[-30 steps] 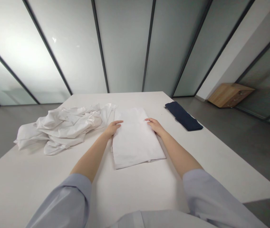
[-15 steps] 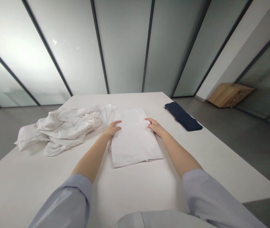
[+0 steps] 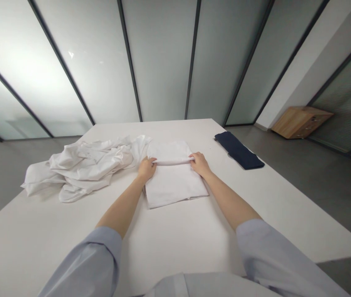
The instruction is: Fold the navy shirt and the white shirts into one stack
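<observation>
A folded white cloth garment (image 3: 175, 185) lies flat on the table in front of me; its exact kind does not show. My left hand (image 3: 147, 168) pinches its left edge about halfway along. At the opposite edge, my right hand (image 3: 200, 163) pinches it at the same height. Between the two hands a raised crease runs across the fabric. Fingertips of both hands are partly hidden by the cloth.
Left of the garment is a rumpled heap of white cloth (image 3: 92, 163). A folded navy cloth (image 3: 239, 150) lies near the right edge of the white table (image 3: 175, 247). Beyond stand frosted glass panels (image 3: 160, 62) and a wooden cabinet (image 3: 299, 122) on the floor.
My fingers have closed on both sides of the white garment. A ridge has risen across its middle, and its near edge has drawn away from me.
</observation>
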Motion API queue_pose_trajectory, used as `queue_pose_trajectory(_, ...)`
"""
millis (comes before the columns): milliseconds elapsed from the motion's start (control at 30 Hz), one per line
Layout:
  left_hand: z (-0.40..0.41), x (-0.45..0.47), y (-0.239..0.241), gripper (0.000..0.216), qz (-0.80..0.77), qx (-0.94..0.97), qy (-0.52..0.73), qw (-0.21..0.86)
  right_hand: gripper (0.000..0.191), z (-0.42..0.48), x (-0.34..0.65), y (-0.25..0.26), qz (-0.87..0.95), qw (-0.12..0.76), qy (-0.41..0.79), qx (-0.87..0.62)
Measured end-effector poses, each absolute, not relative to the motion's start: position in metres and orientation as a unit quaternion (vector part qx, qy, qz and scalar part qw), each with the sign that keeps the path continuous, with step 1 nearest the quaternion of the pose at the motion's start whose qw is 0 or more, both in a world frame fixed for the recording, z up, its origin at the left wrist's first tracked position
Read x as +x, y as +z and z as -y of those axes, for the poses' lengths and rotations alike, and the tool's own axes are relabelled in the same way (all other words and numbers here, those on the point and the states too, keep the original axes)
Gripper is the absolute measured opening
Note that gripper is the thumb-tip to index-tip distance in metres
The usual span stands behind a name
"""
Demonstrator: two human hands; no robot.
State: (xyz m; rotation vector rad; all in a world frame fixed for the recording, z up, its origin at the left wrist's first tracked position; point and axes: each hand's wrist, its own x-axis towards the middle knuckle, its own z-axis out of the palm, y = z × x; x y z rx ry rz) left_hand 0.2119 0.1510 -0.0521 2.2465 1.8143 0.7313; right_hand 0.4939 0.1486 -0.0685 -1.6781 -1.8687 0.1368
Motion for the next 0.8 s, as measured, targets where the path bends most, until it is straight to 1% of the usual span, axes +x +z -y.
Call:
queue_pose_trajectory(100,-0.142,0.211,-0.045,0.030,-0.600,0.751,0.275,0.011,0.024,-0.146,0.494,-0.063,0.710,0.337,0.015,-0.618)
queue_pose_trajectory(200,-0.138,0.208,-0.033,0.026,-0.575,0.765,0.289,-0.027,0.024,-0.145,0.493,-0.055,0.712,0.380,0.038,-0.590)
queue_pose_trajectory(267,-0.141,0.203,-0.022,0.027,-0.556,0.785,0.273,-0.027,0.022,-0.146,0.493,-0.047,0.699,0.405,0.080,-0.584)
queue_pose_trajectory(400,-0.164,0.190,0.013,0.032,-0.529,0.822,0.208,0.030,0.021,-0.158,0.497,-0.017,0.683,0.447,0.150,-0.557)
queue_pose_trajectory(467,-0.180,0.185,0.038,0.032,-0.514,0.837,0.186,0.031,0.021,-0.172,0.501,0.005,0.689,0.446,0.178,-0.543)
queue_pose_trajectory(533,-0.196,0.185,0.065,0.031,-0.499,0.850,0.169,0.013,0.016,-0.188,0.506,0.030,0.697,0.425,0.185,-0.547)
queue_pose_trajectory(600,-0.208,0.189,0.091,0.031,-0.504,0.844,0.179,-0.023,0.014,-0.203,0.510,0.055,0.708,0.423,0.154,-0.545)
queue_pose_trajectory(700,-0.214,0.199,0.119,0.031,-0.512,0.815,0.255,-0.094,0.017,-0.213,0.514,0.082,0.717,0.456,0.051,-0.525)
queue_pose_trajectory(800,-0.207,0.203,0.120,0.031,-0.488,0.806,0.307,-0.136,0.024,-0.203,0.516,0.082,0.732,0.465,-0.043,-0.496)
